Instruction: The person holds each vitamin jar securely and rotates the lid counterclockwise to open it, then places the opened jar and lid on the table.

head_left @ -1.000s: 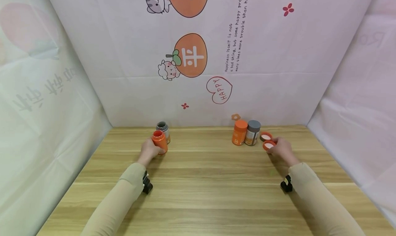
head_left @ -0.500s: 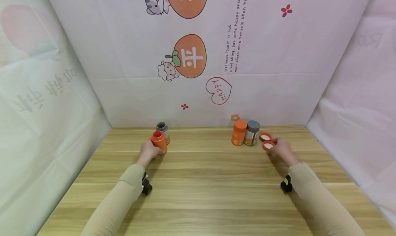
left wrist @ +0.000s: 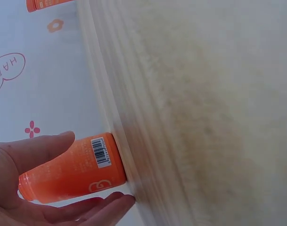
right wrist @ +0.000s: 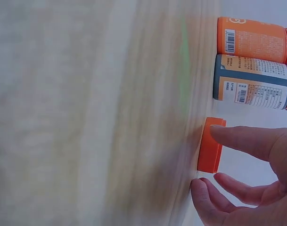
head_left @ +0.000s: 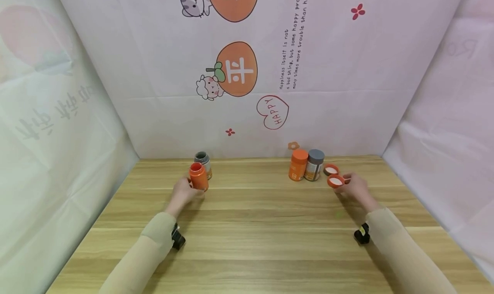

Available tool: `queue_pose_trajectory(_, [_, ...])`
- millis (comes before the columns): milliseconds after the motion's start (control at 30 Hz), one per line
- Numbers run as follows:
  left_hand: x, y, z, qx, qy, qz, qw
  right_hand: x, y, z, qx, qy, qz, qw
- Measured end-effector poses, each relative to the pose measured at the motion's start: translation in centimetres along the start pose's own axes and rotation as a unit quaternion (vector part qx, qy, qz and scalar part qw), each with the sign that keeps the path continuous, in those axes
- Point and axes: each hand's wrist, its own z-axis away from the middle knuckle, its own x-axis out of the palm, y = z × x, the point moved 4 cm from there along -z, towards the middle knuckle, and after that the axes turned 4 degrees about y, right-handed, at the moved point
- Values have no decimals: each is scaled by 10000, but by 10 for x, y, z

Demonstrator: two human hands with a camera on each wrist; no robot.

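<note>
An uncapped orange bottle (head_left: 199, 179) stands upright at the back left of the table. Loosely around it, my left hand (head_left: 183, 192) has its thumb and fingers spread apart, with a gap below the bottle in the left wrist view. Just behind stands an uncapped grey bottle (head_left: 209, 167), partly hidden. On the right, an orange lid (head_left: 335, 181) lies with its white inside up. My right hand (head_left: 355, 187) is beside this lid; its thumb overlaps the edge in the right wrist view, and the fingers are spread away from it. A second lid (head_left: 330, 170), darker outside, lies right behind.
A capped orange bottle (head_left: 297, 167) and a capped grey bottle (head_left: 314, 167) stand side by side, left of the lids. A white printed cloth (head_left: 328, 71) rises behind the wooden table (head_left: 254, 234), with more cloth at both sides.
My left hand has loosened from the orange bottle and drawn slightly back. The right hand's fingers have parted from the orange lid, and that hand has shifted slightly right. Bottles stand where they were.
</note>
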Motion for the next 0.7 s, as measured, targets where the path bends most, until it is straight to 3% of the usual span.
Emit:
queue_pose_trajectory(167, [0, -4, 7, 29, -112, -209, 9997, -2, -1, 7, 105, 13, 159, 9998])
queue_pose_trajectory(500, [-1, -3, 23, 146, -256, -556, 9980, -3, -6, 23, 107, -363, 434, 9983])
queue_pose_trajectory(700, [0, 5, 35, 536, -242, -1093, 9923, -2, -8, 30, 69, -512, 648, 9966])
